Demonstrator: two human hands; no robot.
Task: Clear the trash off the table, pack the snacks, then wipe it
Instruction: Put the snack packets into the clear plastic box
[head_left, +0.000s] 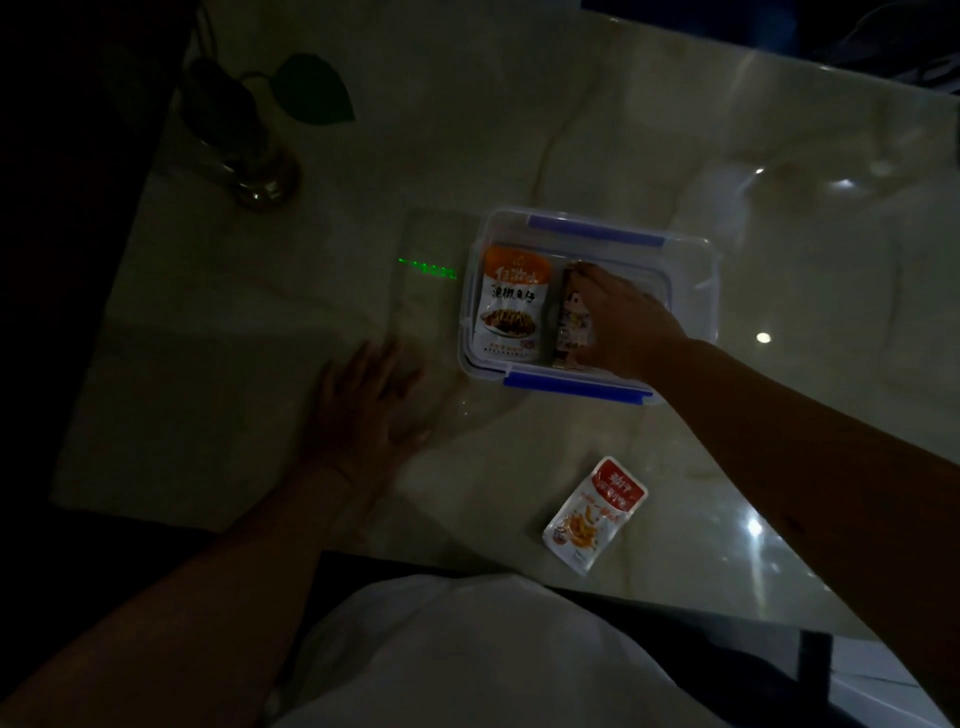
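Head view: my right hand (621, 319) grasped a dark snack packet (571, 325) inside the clear container (696, 291), beside an orange packet (511, 304). My left hand (363, 410) lay flat, released, left of the container; a red packet (595, 514) lay nearer me.

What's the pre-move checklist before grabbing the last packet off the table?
1. Right hand free: not ok, it is in the clear container, on the second packet.
2. Orange packet seated in the container: ok, lying flat on its left side.
3. Room for one more: cannot tell, the hand hides the right half.
4. Red packet reachable: ok, alone on the table near the front edge.
5. Left hand out of the way: ok, flat on the table, left of the container.
6. Lid located: cannot tell, too dark.
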